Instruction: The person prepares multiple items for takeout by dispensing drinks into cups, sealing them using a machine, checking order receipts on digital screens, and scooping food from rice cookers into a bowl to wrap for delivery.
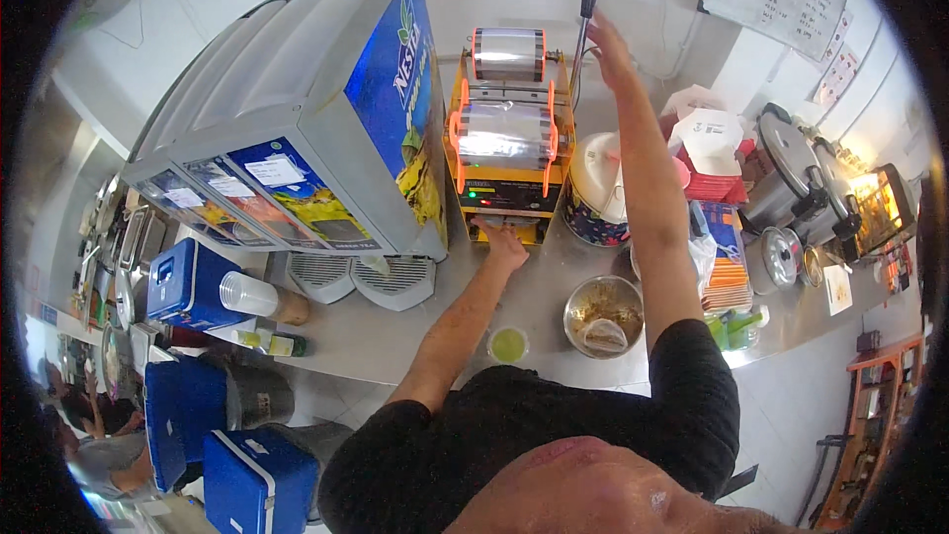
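Observation:
A yellow cup-sealing machine (506, 184) with two rolls of clear film (504, 133) on orange holders stands on the steel counter. My left hand (504, 243) is at the slot low on its front, fingers stretched out and spread against it. What lies inside the slot is hidden. My right hand (613, 54) is raised beside the black-handled lever (586, 10) at the machine's right, its fingers extended, not wrapped round the handle. Near my body sits a small cup of green liquid (508, 344), with a metal bowl (583, 305) holding brownish contents and a clear plastic cup to its right.
A large drink dispenser (297, 129) with drip trays (393, 282) fills the left side. A round white-lidded container (593, 178) stands right of the machine. Farther right are stacked red boxes (714, 163) and a large cooker (786, 173). Blue coolers (242, 485) stand lower left.

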The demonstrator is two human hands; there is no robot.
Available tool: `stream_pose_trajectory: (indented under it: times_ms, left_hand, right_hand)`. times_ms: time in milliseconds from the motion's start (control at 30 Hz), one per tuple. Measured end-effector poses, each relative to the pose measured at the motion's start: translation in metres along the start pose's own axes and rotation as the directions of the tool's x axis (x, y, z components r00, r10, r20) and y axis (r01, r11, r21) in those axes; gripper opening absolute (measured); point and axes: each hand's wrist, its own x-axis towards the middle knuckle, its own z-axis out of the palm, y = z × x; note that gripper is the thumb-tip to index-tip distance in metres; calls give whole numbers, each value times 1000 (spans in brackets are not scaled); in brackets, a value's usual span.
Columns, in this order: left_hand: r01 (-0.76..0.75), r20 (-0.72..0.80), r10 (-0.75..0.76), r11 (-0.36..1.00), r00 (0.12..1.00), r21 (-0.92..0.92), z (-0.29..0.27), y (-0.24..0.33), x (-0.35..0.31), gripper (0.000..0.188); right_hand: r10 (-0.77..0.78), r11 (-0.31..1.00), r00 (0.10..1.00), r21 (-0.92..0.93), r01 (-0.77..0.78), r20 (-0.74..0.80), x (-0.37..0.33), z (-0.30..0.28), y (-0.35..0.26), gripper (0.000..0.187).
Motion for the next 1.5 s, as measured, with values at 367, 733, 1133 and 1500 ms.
stream_pose_trajectory:
  times_ms: [367,733,1133,1500]
  left_hand:
    - [-61,-8,61,998,998,2,-9,4,-26,129]
    - [-1,8,0,999,1000,45,-25,20,-34,125]
    - [-9,-21,8,1000,1000,-17,-29,37,-35,123]
    - [-99,-177,90,994,980,-44,-28,41,-36,101]
  right_hand:
    - [-416,900,909,-147,411,-5,-186,20,-59,32]
    - [-694,646,717,-492,584,-60,-383,-26,29,46]
    - [-743,598,669,-482,640,-34,-371,-25,31,46]
    - [-800,305,598,-825,476,50,-114,48,-53,33]
